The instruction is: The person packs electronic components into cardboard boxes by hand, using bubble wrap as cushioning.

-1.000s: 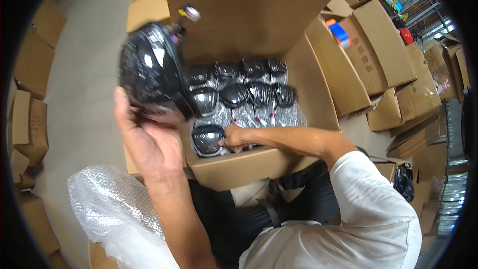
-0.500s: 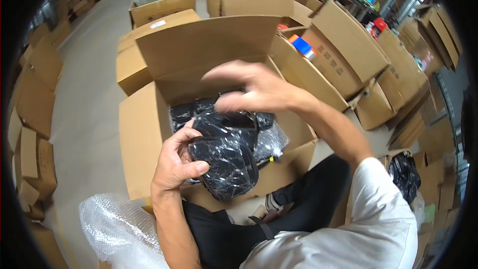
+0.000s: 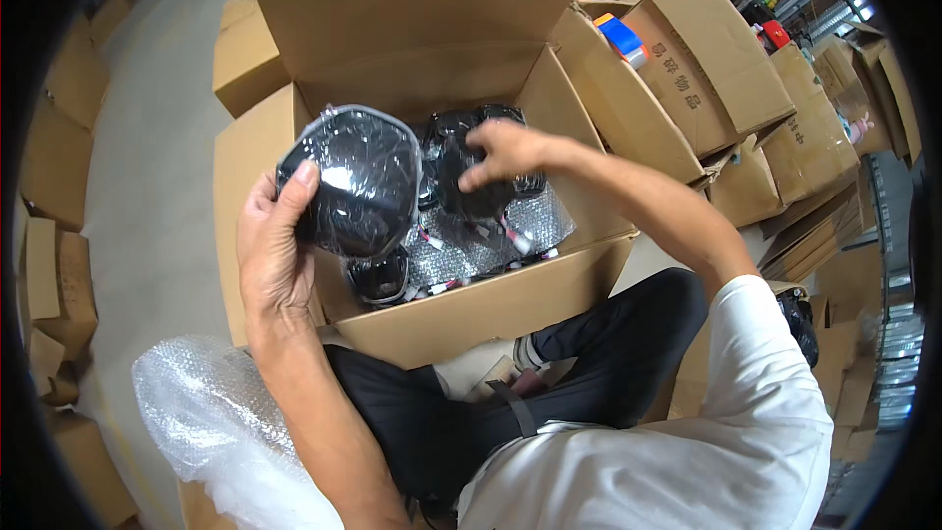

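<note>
My left hand (image 3: pixel 278 226) is closed round the edge of a rounded black part in clear plastic wrap (image 3: pixel 368 172), thumb on top, held up over the left side of an open cardboard box (image 3: pixel 491 319). Inside the box, my right hand (image 3: pixel 505 152) has its fingers bent round another black wrapped part (image 3: pixel 463 182); slight blur softens the fingertips. More black wrapped parts lie beyond it, and one smaller black part (image 3: pixel 381 277) rests at the near left corner. Short wires with white connectors (image 3: pixel 518 238) show on bubble wrap (image 3: pixel 456 260) in the box.
A heap of bubble wrap (image 3: pixel 211 393) lies left of my leg. Other cardboard boxes (image 3: pixel 702 59) crowd the right, one with a blue and orange item (image 3: pixel 620 37) at its edge. Stacked cartons (image 3: pixel 64 275) line the far left beyond the grey floor (image 3: pixel 157 167).
My left hand has risen to the left with a wrapped part. My right hand, earlier blurred with fingers apart above the parts, has come down onto one in the box. The view has shifted.
</note>
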{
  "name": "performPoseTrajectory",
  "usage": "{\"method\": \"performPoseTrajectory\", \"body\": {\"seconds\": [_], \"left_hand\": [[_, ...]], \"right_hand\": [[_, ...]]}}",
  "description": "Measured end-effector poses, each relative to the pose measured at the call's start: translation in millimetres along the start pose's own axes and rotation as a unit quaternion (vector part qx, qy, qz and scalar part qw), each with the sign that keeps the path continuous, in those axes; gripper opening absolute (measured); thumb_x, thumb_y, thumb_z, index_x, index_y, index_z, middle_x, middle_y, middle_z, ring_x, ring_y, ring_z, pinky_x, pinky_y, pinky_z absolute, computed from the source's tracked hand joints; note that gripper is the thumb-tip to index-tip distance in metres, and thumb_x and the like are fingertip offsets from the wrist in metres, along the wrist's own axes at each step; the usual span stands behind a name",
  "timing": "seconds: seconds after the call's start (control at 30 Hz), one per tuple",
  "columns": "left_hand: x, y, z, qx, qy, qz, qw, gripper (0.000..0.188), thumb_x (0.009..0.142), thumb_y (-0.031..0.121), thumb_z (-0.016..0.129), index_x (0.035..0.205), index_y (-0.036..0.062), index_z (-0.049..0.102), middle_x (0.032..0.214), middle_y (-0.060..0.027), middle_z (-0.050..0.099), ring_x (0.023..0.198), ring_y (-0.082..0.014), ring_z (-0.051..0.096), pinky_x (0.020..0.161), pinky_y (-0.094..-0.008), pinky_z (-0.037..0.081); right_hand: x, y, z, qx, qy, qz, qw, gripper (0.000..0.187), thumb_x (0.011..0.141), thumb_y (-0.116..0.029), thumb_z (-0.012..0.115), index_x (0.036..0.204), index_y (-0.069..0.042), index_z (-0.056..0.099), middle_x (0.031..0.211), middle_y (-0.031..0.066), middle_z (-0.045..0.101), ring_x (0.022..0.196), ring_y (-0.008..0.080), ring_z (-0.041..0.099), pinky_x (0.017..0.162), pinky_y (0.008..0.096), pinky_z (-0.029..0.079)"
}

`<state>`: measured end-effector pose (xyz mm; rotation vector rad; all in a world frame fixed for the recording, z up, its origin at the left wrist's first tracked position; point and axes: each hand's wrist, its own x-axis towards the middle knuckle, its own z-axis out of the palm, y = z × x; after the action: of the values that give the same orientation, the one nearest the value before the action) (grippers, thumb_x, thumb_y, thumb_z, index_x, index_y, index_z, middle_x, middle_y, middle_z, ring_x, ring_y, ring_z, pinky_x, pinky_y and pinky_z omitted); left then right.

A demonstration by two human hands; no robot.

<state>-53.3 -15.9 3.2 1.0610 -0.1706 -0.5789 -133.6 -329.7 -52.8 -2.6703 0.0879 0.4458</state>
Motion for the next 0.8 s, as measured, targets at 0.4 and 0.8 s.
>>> {"method": "performPoseTrajectory", "body": {"seconds": [0.4, 0.8], "left_hand": [[4.1, 1.2, -0.5, -0.036, 0.024, -0.009, 0.999, 0.041, 0.084, 0.015, 0.083, 0.109, -0.0046, 0.059, 0.098, -0.012, 0.068, 0.086, -0.0149, 0.067, 0.083, -0.0297, 0.057], [15.5, -15.5, 10.5, -0.095, 0.057, 0.008, 0.994, 0.03, 0.091, 0.018, 0.077, 0.108, -0.0021, 0.062, 0.096, -0.0095, 0.072, 0.082, -0.0147, 0.069, 0.079, -0.0285, 0.058]], "right_hand": [[21.0, 40.2, 188.5, 0.721, -0.199, 0.221, 0.626, 0.053, 0.095, -0.013, 0.068, 0.141, 0.001, 0.046, 0.14, 0.0114, 0.057, 0.126, 0.0225, 0.057, 0.111, 0.041, 0.046], [9.5, -5.4, 174.2, 0.252, -0.225, 0.333, 0.88, 0.061, 0.091, -0.048, 0.072, 0.109, 0.01, 0.064, 0.1, 0.0181, 0.068, 0.084, 0.0239, 0.068, 0.074, 0.0368, 0.057]]}}
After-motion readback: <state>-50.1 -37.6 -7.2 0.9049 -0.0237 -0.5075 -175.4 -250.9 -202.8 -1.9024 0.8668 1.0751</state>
